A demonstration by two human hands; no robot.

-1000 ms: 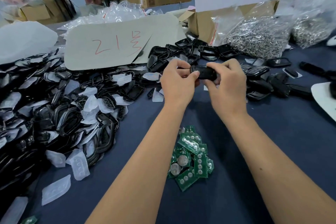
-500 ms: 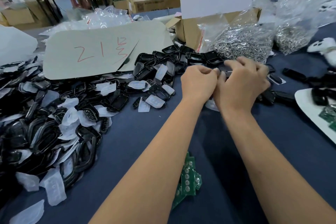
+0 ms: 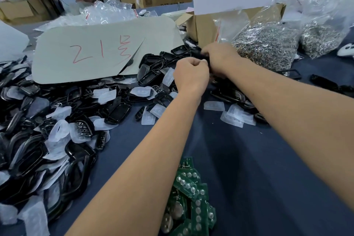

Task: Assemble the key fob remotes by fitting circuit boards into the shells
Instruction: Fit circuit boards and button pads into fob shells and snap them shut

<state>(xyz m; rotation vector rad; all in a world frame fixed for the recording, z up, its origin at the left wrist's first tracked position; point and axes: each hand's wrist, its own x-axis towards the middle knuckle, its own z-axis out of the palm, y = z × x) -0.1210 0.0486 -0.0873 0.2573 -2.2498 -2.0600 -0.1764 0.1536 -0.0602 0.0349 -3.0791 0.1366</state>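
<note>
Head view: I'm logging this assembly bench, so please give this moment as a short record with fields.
left hand: fingers curled, pinching a black part against the right hand
right hand: fingers curled on the same black part, mostly hidden
circuit boards: green pile near the forearms
black shells: big heap at left, mixed with clear pads
bags of metal rings: behind the hands
table: dark blue cloth

Both bare forearms reach forward over the table's far middle. The left hand and right hand meet knuckles-up, fingers curled tight, touching each other.
</note>
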